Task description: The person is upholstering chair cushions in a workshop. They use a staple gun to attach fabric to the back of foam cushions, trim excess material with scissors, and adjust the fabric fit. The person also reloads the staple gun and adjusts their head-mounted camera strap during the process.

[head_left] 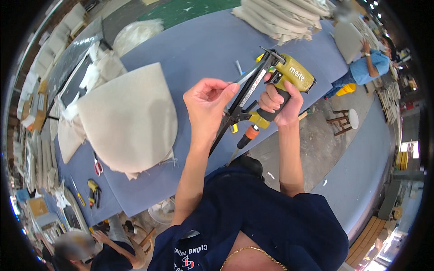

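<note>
My right hand (282,101) is wrapped round the black grip of an olive-yellow pneumatic staple gun (296,74), holding it up over the table's edge. Its long black magazine (246,92) slants down toward my body. An orange and black air hose coupling (248,135) hangs under the grip. With thumb and fingers pinched, my left hand (208,106) holds a thin grey staple strip (249,74) along the magazine. To the left of that hand, a beige fabric-covered cushion panel (131,117) with a rounded end lies on the blue-grey table (194,49).
Red-handled scissors (98,167), a screwdriver (78,194) and another staple gun (94,192) lie at the table's left. Stacked beige covers (280,18) stand at the far side. A stool (346,121) is on the floor at right. One co-worker (370,65) stands far right, another (113,246) lower left.
</note>
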`<state>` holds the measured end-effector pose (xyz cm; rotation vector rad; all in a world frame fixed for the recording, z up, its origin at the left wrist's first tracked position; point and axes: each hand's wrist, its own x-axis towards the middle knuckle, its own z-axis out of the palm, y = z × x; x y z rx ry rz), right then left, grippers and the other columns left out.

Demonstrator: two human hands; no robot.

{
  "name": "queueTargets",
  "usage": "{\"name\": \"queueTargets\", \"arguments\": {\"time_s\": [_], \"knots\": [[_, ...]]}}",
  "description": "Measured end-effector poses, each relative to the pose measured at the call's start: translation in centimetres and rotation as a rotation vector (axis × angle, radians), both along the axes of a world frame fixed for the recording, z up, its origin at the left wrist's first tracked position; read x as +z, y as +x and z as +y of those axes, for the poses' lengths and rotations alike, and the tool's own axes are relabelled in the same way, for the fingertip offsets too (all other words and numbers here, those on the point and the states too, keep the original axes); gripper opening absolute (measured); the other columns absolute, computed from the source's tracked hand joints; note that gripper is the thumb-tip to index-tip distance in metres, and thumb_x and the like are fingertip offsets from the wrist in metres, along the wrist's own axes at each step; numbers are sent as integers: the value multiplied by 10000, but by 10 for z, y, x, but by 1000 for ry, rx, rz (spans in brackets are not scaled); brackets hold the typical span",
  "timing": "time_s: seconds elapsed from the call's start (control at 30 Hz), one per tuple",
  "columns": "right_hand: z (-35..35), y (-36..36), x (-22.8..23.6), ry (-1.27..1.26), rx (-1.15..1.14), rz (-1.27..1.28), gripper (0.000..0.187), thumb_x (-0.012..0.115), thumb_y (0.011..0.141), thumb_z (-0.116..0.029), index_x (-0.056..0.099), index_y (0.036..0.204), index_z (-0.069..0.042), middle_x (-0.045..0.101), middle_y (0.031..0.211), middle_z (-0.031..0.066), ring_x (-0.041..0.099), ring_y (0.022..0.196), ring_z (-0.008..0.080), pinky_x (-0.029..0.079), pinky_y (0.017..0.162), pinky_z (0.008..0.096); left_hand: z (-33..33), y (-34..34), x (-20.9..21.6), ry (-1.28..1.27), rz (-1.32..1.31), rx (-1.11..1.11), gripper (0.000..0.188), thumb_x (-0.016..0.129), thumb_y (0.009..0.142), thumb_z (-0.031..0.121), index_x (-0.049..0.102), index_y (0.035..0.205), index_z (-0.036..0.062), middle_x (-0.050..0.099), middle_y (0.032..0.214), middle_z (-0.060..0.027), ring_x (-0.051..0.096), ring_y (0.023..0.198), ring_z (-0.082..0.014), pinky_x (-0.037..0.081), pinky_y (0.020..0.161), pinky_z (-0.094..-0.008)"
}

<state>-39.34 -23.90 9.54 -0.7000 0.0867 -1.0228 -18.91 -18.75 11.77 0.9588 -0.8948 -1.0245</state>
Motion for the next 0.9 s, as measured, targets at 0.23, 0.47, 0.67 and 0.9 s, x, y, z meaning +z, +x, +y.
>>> {"name": "queueTargets", "arguments": {"time_s": [0.23,0.47,0.67,0.9], "knots": [[18,80,-9,52,87,-19,466,477,1023,-336,513,1272,56,360,628,-45,361,537,93,343,552,281,28,74,-10,-52,-197,11,137,819,857,11,733,955,-28,721,852,-46,642,761,-86,511,714,-226],[20,122,0,13,153,-45,474,471,1033,-343,517,1275,61,376,630,-42,372,543,93,349,550,281,35,135,-5,-165,-348,-147,247,714,957,85,713,1196,20,711,1057,-79,643,864,-112,506,759,-244],[6,122,21,53,28,15,464,459,1051,-350,528,1276,49,370,632,-47,363,556,88,347,565,285,94,164,-48,89,-269,-313,373,640,1015,123,608,1359,-17,711,1052,-88,669,906,-152,527,841,-275],[0,136,49,179,-21,252,374,614,1007,-308,600,1176,25,401,652,-64,407,598,64,395,606,260,83,124,-48,102,-87,-179,409,586,1059,157,565,1369,-109,728,1102,-151,705,1013,-189,559,889,-319]]}}
